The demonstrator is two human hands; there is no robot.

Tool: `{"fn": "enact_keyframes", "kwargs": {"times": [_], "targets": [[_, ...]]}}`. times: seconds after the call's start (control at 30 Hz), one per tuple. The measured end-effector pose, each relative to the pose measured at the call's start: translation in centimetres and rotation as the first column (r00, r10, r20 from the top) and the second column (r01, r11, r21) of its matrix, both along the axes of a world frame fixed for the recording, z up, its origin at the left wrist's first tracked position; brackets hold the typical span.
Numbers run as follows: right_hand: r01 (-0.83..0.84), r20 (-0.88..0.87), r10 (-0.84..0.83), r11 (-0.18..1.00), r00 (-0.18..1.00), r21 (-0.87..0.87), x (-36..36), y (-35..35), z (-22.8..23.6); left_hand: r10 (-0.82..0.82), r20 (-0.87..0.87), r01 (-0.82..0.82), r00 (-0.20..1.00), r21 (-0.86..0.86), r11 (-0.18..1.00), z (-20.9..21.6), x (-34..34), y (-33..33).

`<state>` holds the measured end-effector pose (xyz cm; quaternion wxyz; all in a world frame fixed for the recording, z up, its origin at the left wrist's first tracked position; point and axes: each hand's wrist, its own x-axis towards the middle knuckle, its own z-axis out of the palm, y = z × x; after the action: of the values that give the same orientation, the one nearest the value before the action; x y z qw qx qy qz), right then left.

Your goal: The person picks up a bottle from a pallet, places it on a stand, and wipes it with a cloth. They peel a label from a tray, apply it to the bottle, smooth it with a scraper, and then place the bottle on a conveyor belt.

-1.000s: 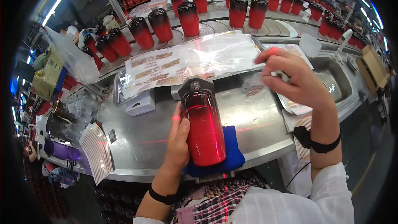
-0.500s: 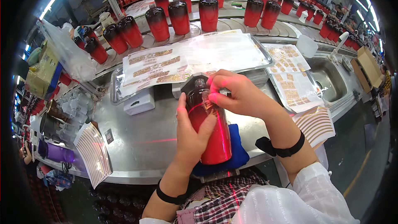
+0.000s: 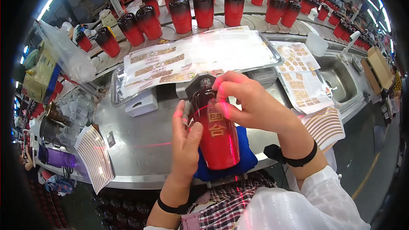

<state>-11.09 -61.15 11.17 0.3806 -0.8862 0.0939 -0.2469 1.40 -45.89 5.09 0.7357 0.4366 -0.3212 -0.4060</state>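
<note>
A bottle [image 3: 219,150], black at the shoulder and fading to red below, leans back in front of me on a folded blue cloth [image 3: 247,151]. Gold characters [image 3: 215,128] run down its front. My right hand [image 3: 247,102] is at the upper front, thumb and fingers pinched together; what they hold, if anything, I cannot make out. Just left of the bottle, my left hand [image 3: 186,140] has its fingers and thumb apart and holds nothing. A dark angular rest [image 3: 197,86] stands behind the bottle neck. Red laser lines cross the bottle and my right fingers.
Beyond the bottle lies a metal tray [image 3: 276,57] bearing gold decal sheets [image 3: 159,64]. More decal sheets [image 3: 298,87] are at right, near a sink [image 3: 343,79]. Striped sheets [image 3: 94,157] hang over the left edge. Red-black bottles [image 3: 180,15] line a curved conveyor; other people sit behind.
My left hand has come off the bottle to the left, uncovering the gold characters. My right hand stays near the upper front. Bottles on the conveyor have shifted.
</note>
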Motion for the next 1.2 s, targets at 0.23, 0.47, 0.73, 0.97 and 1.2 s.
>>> {"fn": "enact_keyframes", "kwargs": {"times": [0.23, 0.47, 0.73, 0.97, 1.2], "targets": [[0.084, 0.093, -0.073, 0.989, 0.993, -0.119, 0.6, -0.5, -1.6, -0.006, 0.221, -0.010, 0.975, 0.070, 0.997, -0.4, -0.3, -0.5], [0.097, 0.104, -0.088, 0.991, 0.991, -0.090, 0.8, -0.5, -2.0, 0.002, 0.139, -0.008, 0.990, 0.040, 0.999, -1.1, -0.3, -0.6], [0.100, 0.099, -0.091, 0.991, 0.991, -0.091, 0.9, -0.9, -2.0, -0.029, 0.080, 0.028, 0.996, 0.021, 0.999, -1.0, -0.4, -0.9], [0.088, 0.101, -0.073, 0.983, 0.992, -0.159, 1.1, -1.2, -2.1, -0.027, 0.068, 0.024, 0.997, 0.053, 0.998, -0.8, -0.4, -0.8], [0.077, 0.097, -0.062, 0.983, 0.993, -0.167, 1.2, -1.1, -2.0, -0.021, 0.107, 0.015, 0.994, 0.052, 0.999, -0.6, -0.7, -0.9]]}}
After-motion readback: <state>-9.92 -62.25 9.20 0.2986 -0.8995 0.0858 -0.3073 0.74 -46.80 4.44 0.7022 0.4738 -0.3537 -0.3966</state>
